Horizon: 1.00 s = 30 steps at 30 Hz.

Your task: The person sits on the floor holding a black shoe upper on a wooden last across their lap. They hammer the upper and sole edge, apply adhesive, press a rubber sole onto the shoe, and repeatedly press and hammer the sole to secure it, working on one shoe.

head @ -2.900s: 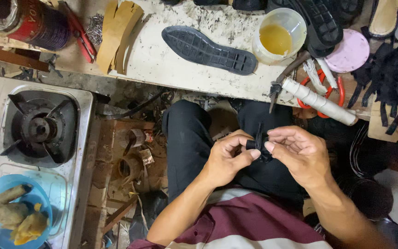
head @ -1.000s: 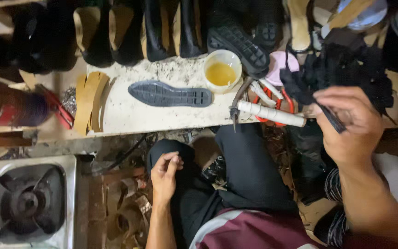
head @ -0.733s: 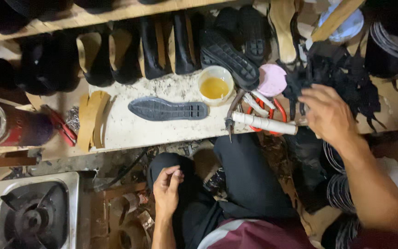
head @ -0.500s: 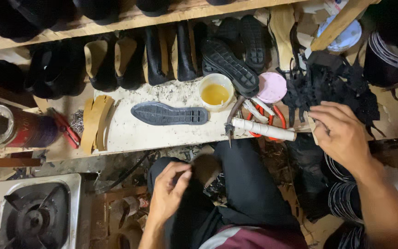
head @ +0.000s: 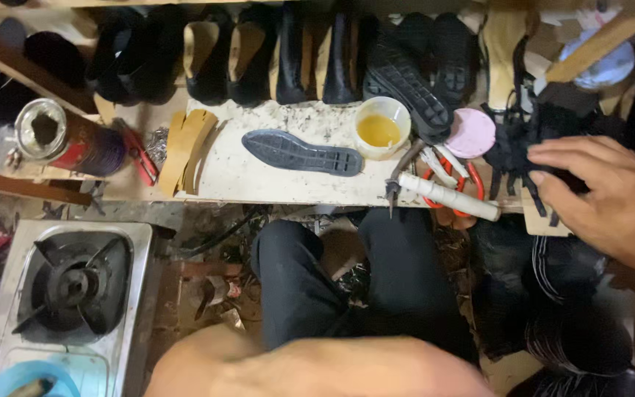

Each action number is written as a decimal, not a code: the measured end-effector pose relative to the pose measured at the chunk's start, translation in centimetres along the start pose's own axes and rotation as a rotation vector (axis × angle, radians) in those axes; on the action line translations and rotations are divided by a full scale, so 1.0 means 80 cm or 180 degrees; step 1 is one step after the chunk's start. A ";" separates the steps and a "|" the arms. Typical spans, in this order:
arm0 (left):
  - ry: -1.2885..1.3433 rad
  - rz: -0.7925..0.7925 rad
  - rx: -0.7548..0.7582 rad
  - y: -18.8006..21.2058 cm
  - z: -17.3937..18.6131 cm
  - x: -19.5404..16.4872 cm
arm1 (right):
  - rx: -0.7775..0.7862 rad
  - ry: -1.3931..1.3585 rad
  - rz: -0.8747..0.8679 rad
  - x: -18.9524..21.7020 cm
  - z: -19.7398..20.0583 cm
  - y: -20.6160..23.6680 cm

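- While the right hand (head: 611,198) reaches over the right end of the pale, speckled wooden bench (head: 259,180), its fingers curl down onto a heap of black straps and cut shoe uppers (head: 527,136); whether they pinch a piece cannot be told.
- The left hand cannot be made out: only a blurred forearm (head: 317,367) crosses the near edge, so its grip cannot be told.
- Just left of the heap lie a round pink lid (head: 470,133), red-handled pliers (head: 453,176) and a white-handled awl-like tool (head: 446,195), the tool pointing left along the near bench edge.
- A small white cup of yellow glue (head: 381,127) stands near the bench's middle, with a dark grey rubber shoe sole (head: 299,152) lying flat to its left.
- Tan insole pieces (head: 189,147) lie at the left end, beside a red and blue metal can (head: 67,140), open at the top.
- Black shoes and soles (head: 273,59) stand in a row on the far side.
- A steel gas stove (head: 71,283) sits on the floor at near left, beside the person's dark trousers (head: 354,283).
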State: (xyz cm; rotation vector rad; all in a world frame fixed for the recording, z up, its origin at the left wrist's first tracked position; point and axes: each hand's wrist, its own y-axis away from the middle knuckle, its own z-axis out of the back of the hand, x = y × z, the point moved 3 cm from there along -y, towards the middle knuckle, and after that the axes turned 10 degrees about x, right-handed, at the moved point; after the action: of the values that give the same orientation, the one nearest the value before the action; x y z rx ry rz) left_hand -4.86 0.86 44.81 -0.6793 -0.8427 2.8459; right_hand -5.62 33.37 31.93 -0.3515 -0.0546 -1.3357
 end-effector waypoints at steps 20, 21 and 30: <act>-0.0463 0.3251 -0.0927 0.322 -0.275 0.185 | -0.0899 -0.0400 0.0795 0.017 0.029 -0.195; -0.0415 0.3279 -0.0940 0.321 -0.274 0.185 | -0.0987 -0.0525 0.0804 0.018 0.025 -0.213; -0.0401 0.3242 -0.1076 0.314 -0.260 0.180 | -0.1195 -0.1026 -0.0243 0.019 -0.016 -0.346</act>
State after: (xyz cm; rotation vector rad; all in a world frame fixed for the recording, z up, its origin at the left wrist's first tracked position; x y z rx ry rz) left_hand -7.71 -6.99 10.15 -1.2831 -1.3074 3.6745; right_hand -31.94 26.35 37.17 -0.8890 -0.0872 -1.3525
